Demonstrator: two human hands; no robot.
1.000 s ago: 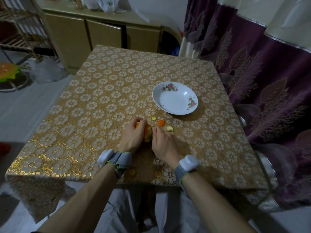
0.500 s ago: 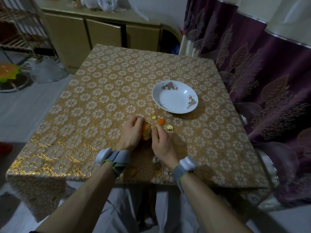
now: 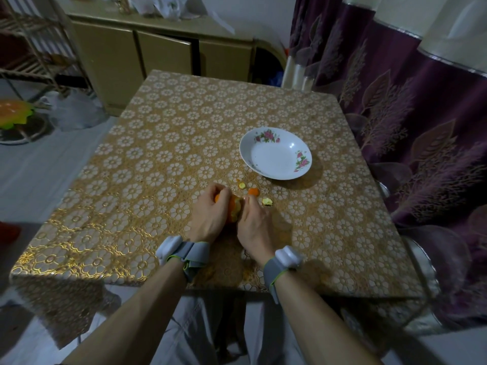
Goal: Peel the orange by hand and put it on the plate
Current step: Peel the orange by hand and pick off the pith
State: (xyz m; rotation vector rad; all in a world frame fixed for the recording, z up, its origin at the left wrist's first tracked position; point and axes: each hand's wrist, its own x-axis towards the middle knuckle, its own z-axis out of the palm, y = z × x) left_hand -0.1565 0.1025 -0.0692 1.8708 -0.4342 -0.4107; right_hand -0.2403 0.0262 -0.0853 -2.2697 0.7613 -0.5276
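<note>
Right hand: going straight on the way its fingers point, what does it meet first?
Probably the orange peel scrap lying just ahead of the right hand; the plate sits farther on, off to the right. Depth is unclear.

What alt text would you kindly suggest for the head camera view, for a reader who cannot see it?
Two hands peel an orange over a gold flower-patterned table: the left hand grips the fruit, the right hand picks at its peel. Small peel scraps lie just beyond them, short of a white, flower-painted plate holding nothing.
</note>
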